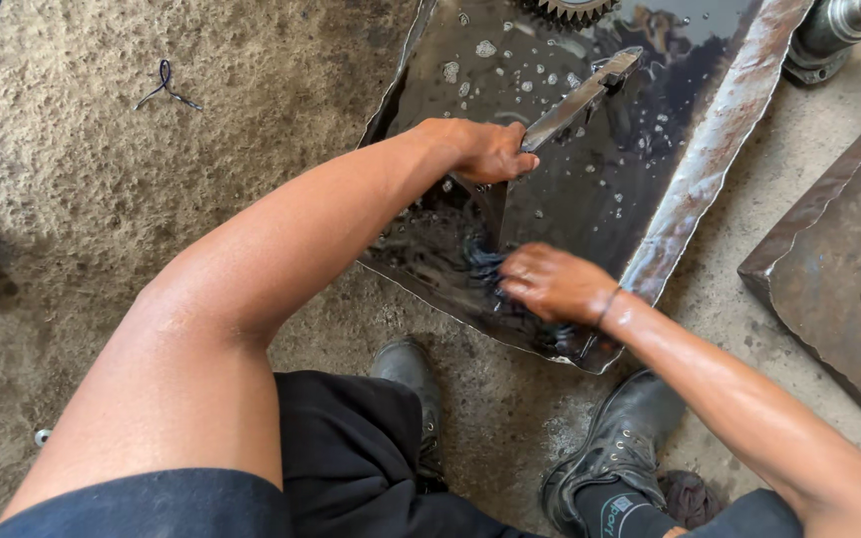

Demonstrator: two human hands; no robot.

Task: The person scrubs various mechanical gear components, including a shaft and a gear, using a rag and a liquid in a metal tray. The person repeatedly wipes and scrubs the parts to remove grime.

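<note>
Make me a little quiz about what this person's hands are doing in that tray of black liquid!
1. True or false: the left hand holds a long flat metal part.
2. Where is the right hand? A) on the concrete floor B) low in the metal tray, on a dark wet clump C) on a boot
3. What toothed thing shows at the tray's top edge?

Key
1. True; the part slants up out of the dark liquid.
2. B
3. A gear, only partly in view.
</note>
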